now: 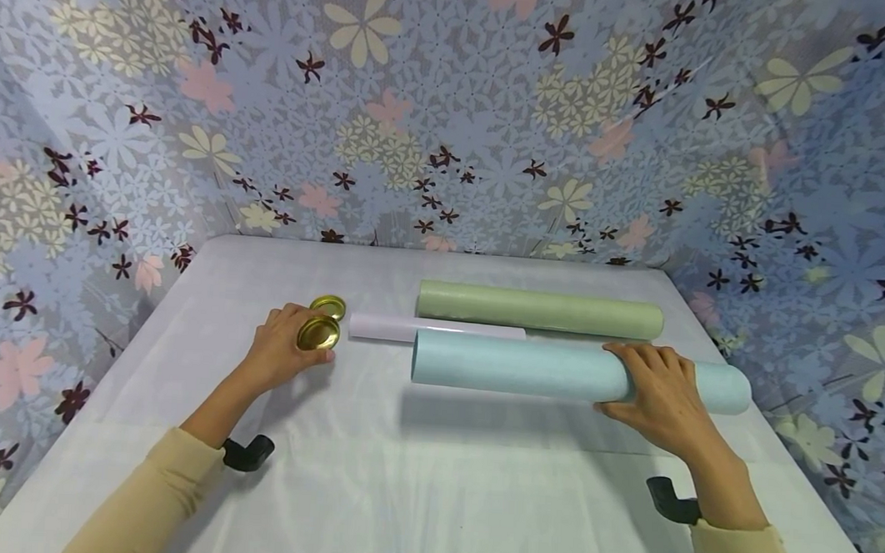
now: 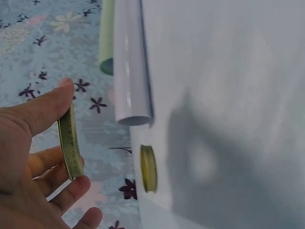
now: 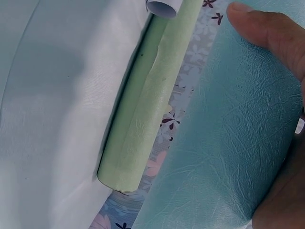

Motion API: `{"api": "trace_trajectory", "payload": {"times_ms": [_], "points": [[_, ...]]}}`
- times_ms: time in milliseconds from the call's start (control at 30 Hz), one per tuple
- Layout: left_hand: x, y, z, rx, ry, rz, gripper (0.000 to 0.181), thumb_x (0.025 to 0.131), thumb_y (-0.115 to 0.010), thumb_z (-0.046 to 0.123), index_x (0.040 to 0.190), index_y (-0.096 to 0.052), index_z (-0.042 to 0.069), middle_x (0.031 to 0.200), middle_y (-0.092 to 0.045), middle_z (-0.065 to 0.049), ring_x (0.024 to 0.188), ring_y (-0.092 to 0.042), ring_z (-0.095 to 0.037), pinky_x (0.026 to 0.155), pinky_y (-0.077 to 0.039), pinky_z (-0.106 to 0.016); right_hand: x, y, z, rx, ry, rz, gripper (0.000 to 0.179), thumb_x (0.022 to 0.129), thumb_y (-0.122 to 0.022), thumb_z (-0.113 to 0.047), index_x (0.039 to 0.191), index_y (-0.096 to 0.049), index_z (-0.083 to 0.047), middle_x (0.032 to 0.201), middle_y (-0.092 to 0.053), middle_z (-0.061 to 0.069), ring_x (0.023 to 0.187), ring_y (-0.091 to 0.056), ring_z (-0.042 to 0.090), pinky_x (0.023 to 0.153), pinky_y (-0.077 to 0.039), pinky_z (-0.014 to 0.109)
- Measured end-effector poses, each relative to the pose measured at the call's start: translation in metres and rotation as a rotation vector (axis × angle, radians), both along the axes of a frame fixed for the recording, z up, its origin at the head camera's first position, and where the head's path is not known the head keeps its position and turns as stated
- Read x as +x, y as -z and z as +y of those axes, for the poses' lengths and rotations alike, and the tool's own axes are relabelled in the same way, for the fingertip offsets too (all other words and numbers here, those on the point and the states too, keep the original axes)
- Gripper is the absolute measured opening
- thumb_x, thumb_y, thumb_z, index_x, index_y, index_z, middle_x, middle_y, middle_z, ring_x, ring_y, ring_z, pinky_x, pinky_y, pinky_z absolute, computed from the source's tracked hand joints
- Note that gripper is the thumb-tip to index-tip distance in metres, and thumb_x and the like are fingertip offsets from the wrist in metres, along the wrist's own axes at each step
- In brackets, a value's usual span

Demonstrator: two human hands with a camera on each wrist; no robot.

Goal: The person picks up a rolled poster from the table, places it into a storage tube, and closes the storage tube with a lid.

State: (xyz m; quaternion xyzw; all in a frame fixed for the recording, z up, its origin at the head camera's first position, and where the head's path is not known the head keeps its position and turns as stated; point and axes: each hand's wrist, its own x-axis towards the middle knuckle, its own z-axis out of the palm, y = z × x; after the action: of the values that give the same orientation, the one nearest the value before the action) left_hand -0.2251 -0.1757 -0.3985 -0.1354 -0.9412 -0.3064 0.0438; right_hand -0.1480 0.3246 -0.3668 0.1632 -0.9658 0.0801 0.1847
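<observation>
My left hand [image 1: 281, 356] pinches a gold metal jar lid [image 1: 318, 334] between thumb and fingers; the left wrist view shows this lid [image 2: 70, 143] edge-on, held above the table. A second gold lid [image 1: 328, 306] lies just behind it on the table. On the right, my right hand [image 1: 661, 397] grips a long light blue tube [image 1: 513, 365], thumb on the near side and fingers over the far side. The tube lies crosswise, raised, with its shadow below. In the right wrist view its blue surface [image 3: 214, 124] looks finely wrinkled.
Behind the blue tube lie a thin pale lilac tube [image 1: 380, 327] and a thicker light green tube [image 1: 538, 309], both crosswise. White cloth [image 1: 431, 493] covers the table. A flowered curtain [image 1: 451, 118] hangs behind it and along both sides.
</observation>
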Motion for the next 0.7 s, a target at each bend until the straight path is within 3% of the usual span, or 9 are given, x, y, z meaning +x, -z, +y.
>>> {"api": "trace_trajectory", "payload": {"times_ms": [167, 367, 700], "points": [[0.007, -0.007, 0.003, 0.072, 0.014, 0.047, 0.069, 0.078, -0.076, 0.033, 0.133, -0.048, 0.0, 0.126, -0.049, -0.02, 0.111, -0.04, -0.035, 0.09, -0.031, -0.053, 0.0, -0.001, 0.0, -0.005, -0.002, 0.002, 0.082, 0.06, -0.088, -0.03, 0.131, -0.05, -0.012, 0.118, -0.055, 0.019, 0.107, -0.044, 0.043, 0.088, -0.028, 0.06], [0.015, -0.018, 0.005, 0.118, 0.03, 0.01, 0.072, 0.08, -0.075, 0.029, 0.14, -0.042, 0.006, 0.129, -0.046, -0.019, 0.117, -0.036, -0.036, 0.096, -0.027, -0.056, -0.001, -0.002, 0.0, 0.001, -0.004, 0.008, 0.082, 0.06, -0.088, -0.03, 0.13, -0.05, -0.012, 0.118, -0.055, 0.019, 0.106, -0.044, 0.043, 0.087, -0.028, 0.06], [0.028, -0.031, 0.01, 0.247, 0.029, -0.049, 0.07, 0.081, -0.074, 0.034, 0.142, -0.042, 0.018, 0.136, -0.042, -0.013, 0.124, -0.032, -0.031, 0.099, -0.034, -0.058, -0.002, -0.006, 0.0, -0.006, -0.01, 0.014, 0.083, 0.059, -0.088, -0.029, 0.13, -0.05, -0.013, 0.118, -0.055, 0.019, 0.106, -0.044, 0.042, 0.088, -0.027, 0.06]]}}
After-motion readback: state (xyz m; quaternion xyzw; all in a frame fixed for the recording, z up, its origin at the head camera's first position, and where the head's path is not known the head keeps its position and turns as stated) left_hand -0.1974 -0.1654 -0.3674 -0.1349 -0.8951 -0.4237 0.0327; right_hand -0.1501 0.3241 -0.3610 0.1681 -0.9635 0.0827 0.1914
